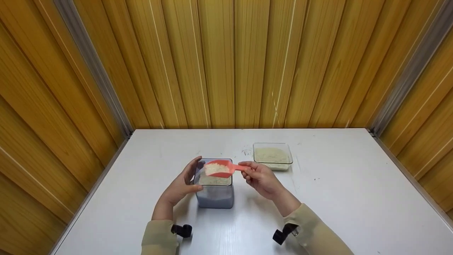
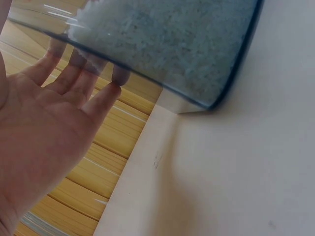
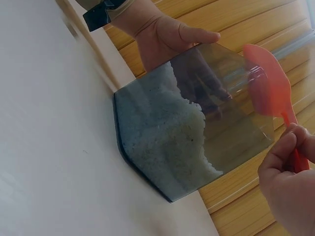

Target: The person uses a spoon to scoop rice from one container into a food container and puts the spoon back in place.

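In the head view, my right hand (image 1: 261, 179) pinches the handle of a coral-red scoop (image 1: 230, 172). White rice (image 1: 216, 168) lies in the scoop, which is held level above a tall clear container (image 1: 214, 198) with a bluish tint. The right wrist view shows this container (image 3: 162, 132) partly filled with rice, and the scoop (image 3: 269, 81) near its mouth. My left hand (image 1: 179, 186) holds the container's left side, its thumb by the near rim and its fingers toward the far side. In the left wrist view, fingertips of that hand (image 2: 54, 113) touch the container wall.
A shallow rectangular glass dish (image 1: 273, 166) holding more rice stands farther back, to the right of the container. The white table (image 1: 354, 198) meets wood-patterned panels (image 1: 247, 71) at the back and sides. Small dark marks (image 1: 246, 151) show on the tabletop.
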A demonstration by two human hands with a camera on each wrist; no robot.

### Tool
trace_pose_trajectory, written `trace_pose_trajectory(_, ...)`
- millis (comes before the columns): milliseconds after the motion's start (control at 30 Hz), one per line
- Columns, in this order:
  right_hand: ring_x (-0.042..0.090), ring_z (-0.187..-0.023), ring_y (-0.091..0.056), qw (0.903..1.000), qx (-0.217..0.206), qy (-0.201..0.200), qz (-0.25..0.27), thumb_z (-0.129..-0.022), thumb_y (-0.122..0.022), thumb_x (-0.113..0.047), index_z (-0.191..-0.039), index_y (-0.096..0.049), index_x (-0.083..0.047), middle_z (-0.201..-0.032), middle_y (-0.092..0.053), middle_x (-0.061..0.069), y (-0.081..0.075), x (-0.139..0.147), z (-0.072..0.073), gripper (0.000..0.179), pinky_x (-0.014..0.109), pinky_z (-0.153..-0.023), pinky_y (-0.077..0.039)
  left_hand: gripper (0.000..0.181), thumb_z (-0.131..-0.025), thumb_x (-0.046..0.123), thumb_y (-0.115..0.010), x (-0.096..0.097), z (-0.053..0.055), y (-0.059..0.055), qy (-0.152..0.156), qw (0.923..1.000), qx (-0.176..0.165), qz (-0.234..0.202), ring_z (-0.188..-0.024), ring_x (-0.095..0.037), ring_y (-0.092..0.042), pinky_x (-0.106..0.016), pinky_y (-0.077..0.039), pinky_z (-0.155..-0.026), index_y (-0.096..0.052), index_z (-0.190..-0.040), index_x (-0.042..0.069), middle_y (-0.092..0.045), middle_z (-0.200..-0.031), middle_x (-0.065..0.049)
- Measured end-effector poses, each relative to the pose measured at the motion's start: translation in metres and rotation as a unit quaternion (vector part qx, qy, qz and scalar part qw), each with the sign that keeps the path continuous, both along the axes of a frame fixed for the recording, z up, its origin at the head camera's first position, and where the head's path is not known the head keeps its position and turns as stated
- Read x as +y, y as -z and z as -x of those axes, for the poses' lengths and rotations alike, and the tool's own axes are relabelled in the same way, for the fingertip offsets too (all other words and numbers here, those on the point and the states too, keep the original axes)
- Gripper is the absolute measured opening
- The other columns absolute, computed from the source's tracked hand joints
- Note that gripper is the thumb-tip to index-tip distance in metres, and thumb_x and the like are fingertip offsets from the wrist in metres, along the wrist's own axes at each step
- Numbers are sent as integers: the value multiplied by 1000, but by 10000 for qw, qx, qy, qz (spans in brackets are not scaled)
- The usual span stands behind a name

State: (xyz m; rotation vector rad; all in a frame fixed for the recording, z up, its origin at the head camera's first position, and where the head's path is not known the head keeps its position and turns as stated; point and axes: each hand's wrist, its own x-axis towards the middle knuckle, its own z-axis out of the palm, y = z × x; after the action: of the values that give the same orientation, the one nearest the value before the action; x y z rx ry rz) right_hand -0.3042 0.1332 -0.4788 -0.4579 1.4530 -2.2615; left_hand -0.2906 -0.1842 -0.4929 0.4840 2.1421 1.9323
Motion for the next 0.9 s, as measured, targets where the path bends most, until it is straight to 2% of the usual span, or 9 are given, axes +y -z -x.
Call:
trace_pose_trajectory(167, 1, -81, -59, 9996, 122, 215, -114, -107, -51, -9, -127, -59, -4, -89, -65, -5, -9, 18, 4, 22, 13, -72, -51, 114, -78, 34, -91, -1, -1, -1, 93, 9999, 57, -48, -163, -31, 3, -53, -7, -130, -19, -165, 25, -5, -176, -8)
trace_pose_trajectory(333, 2, -81, -59, 9972, 258, 636, -301, -108, -50, -10, -132, -56, -1, -92, -64, -5, -16, 45, 13, 27, 14, -72, -51, 114, -79, 37, -90, -3, -1, -1, 242, 9995, 219, -42, -163, -30, 2, -53, -5, -131, -17, -166, 24, -6, -175, -8)
trace_pose_trajectory(467, 2, -80, -57, 9911, 181, 1156, -635, -108, -49, -9, -137, -52, 4, -90, -62, -4, -24, 66, 23, 32, 14, -71, -50, 114, -80, 36, -89, -4, -2, -1, 286, 9992, 279, 2, -163, -30, 3, -52, -2, -131, -16, -166, 23, -7, -175, -8)
trace_pose_trajectory(567, 2, -79, -56, 9827, 207, 1543, -1005, -108, -49, -8, -139, -50, 8, -89, -61, -5, -28, 80, 31, 35, 14, -70, -50, 113, -81, 34, -89, -4, -2, -2, 287, 9992, 294, 8, -163, -30, 2, -52, -1, -131, -15, -166, 22, -8, -175, -9)
trace_pose_trajectory(667, 2, -78, -55, 9685, 437, 1895, -1558, -108, -50, -9, -140, -50, 11, -87, -61, -6, -31, 93, 39, 38, 15, -70, -50, 112, -81, 31, -88, -4, -2, -2, 281, 9993, 255, 1, -163, -29, 3, -52, -1, -131, -16, -166, 23, -7, -175, -7)
trace_pose_trajectory(733, 1, -77, -55, 9549, 590, 2125, -1989, -108, -50, -8, -139, -51, 13, -86, -60, -7, -32, 101, 42, 38, 15, -70, -50, 111, -81, 30, -88, -4, -2, -2, 273, 9994, 231, -4, -163, -28, 3, -52, -2, -131, -16, -166, 24, -8, -175, -7)
trace_pose_trajectory(900, 2, -76, -55, 9091, 927, 2575, -3140, -106, -51, -4, -135, -57, 11, -85, -61, -5, -33, 115, 48, 33, 16, -70, -52, 109, -82, 27, -88, -4, -2, -1, 250, 9995, 200, 16, -163, -29, 3, -52, -2, -131, -17, -165, 25, -8, -175, -7)
